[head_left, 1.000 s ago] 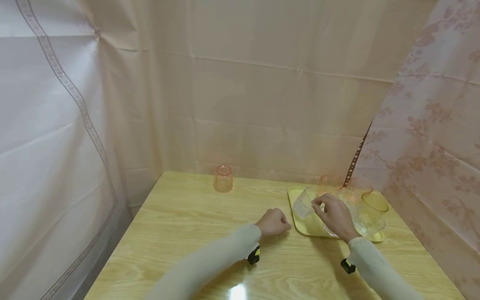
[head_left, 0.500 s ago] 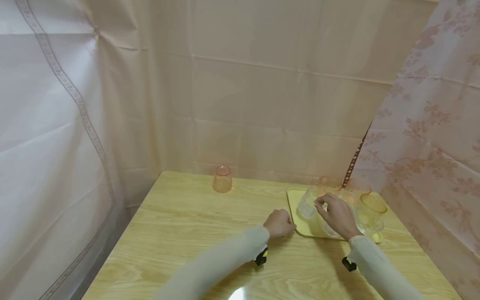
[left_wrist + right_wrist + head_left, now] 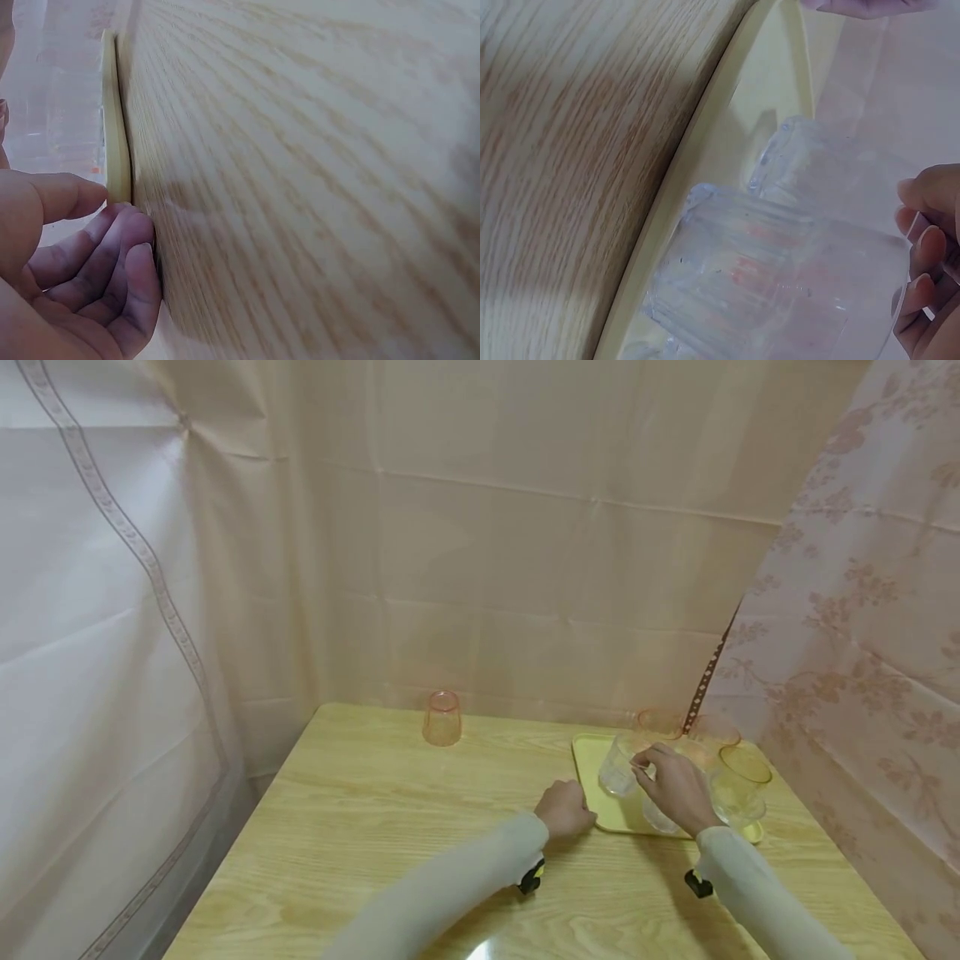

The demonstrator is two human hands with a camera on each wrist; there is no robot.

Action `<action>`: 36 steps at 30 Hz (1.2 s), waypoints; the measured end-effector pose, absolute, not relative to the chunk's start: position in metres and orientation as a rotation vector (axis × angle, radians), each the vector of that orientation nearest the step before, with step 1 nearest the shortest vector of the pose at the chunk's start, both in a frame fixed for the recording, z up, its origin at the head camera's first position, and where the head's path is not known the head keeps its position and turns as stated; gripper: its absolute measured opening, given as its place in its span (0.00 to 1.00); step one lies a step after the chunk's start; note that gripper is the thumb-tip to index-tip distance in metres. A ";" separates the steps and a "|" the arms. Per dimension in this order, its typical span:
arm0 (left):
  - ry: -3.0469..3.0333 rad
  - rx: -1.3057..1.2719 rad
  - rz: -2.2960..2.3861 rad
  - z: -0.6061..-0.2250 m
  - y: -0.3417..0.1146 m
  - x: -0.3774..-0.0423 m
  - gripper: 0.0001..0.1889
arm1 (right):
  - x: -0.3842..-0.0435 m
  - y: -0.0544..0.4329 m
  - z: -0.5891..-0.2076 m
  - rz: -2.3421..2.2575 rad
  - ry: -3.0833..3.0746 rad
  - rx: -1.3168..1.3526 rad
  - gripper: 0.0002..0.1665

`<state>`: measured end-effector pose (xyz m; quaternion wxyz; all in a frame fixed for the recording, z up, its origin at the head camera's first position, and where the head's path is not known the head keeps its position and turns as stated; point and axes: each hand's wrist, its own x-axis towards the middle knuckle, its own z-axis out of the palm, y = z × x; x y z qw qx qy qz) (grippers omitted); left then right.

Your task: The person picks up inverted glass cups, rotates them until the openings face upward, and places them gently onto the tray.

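Note:
My left hand (image 3: 566,810) pinches the near left corner of a yellow tray (image 3: 115,142); its thumb lies at the rim's upper side and curled fingers lie against the outside. My right hand (image 3: 677,789) is over the tray's left half, with thumb and fingers pinching the thin rim of a clear cup (image 3: 780,277). Another clear cup (image 3: 618,768) stands close by, its rim near those fingertips. Which of these two rims is pinched is partly hidden in the head view. Further clear, orange and yellow cups (image 3: 742,777) crowd the tray's right side.
An upside-down orange cup (image 3: 442,720) stands alone near the back edge of the wooden table (image 3: 360,810). A plain curtain (image 3: 525,543) hangs behind the table, with a floral cloth (image 3: 862,677) on the right.
My left hand has moved right onto the tray's corner. The leftmost clear cup has gone from tilted to nearly upright and slid slightly right. My right hand has barely moved.

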<state>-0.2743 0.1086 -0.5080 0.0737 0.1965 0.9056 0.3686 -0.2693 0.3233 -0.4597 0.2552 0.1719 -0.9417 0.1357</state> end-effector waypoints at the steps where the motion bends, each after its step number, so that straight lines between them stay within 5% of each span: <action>1: 2.734 0.587 1.090 -0.508 0.109 -0.274 0.32 | -0.270 0.324 -0.460 0.361 -2.558 0.464 0.06; 36: 2.845 0.551 0.913 -0.506 0.116 -0.281 0.30 | -0.274 0.339 -0.454 0.302 -2.659 0.412 0.02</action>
